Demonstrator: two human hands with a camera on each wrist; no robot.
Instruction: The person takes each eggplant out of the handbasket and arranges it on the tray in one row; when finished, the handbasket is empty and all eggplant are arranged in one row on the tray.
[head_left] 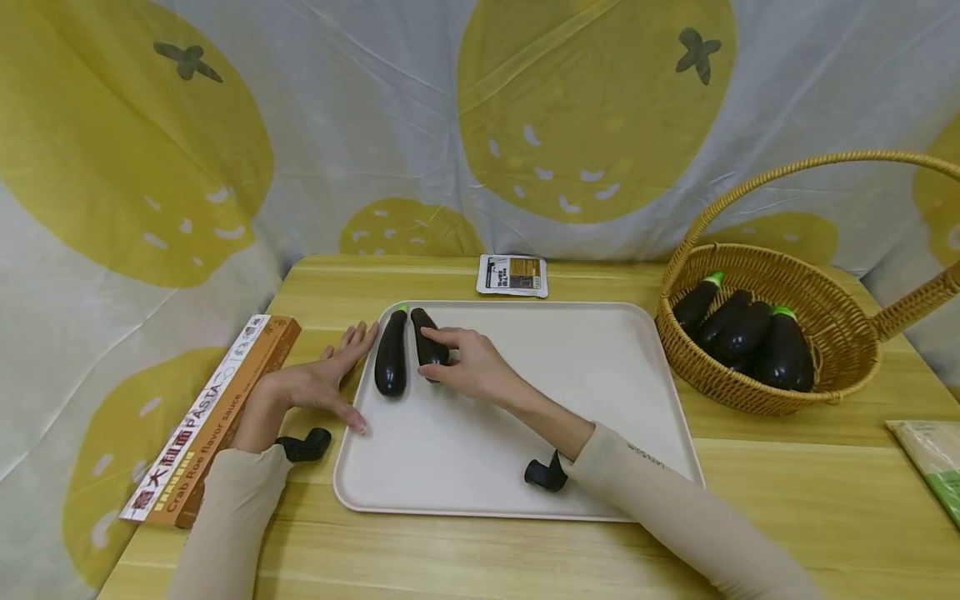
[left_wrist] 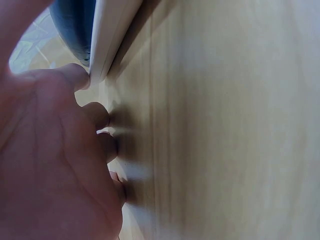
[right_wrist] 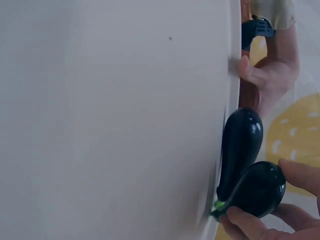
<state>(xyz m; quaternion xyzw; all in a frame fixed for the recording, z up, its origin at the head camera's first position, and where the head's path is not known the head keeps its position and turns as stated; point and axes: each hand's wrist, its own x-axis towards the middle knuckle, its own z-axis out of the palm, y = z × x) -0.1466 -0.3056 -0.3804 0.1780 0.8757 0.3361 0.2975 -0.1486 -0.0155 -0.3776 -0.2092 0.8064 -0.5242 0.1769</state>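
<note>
A white tray point(head_left: 585, 375) lies on the wooden table. An eggplant point(head_left: 391, 354) with a green stem end lies along the tray's left side. Just right of it, my right hand point(head_left: 480, 367) pinches a second eggplant point(head_left: 430, 353) between thumb and fingers. The right wrist view shows this held eggplant point(right_wrist: 260, 190) close beside the other eggplant point(right_wrist: 241, 145). My left hand point(head_left: 318, 387) is spread at the tray's left edge, thumb at the rim, holding nothing. In the left wrist view, the left hand's fingertips point(left_wrist: 107, 145) meet the tabletop beside the tray.
A wicker basket point(head_left: 720, 387) with a tall handle holds several eggplants at the right. Left of the tray lies a long pasta box point(head_left: 217, 417), under the left forearm. A small packet point(head_left: 513, 276) sits behind the tray. Another package point(head_left: 933, 462) is at the right edge.
</note>
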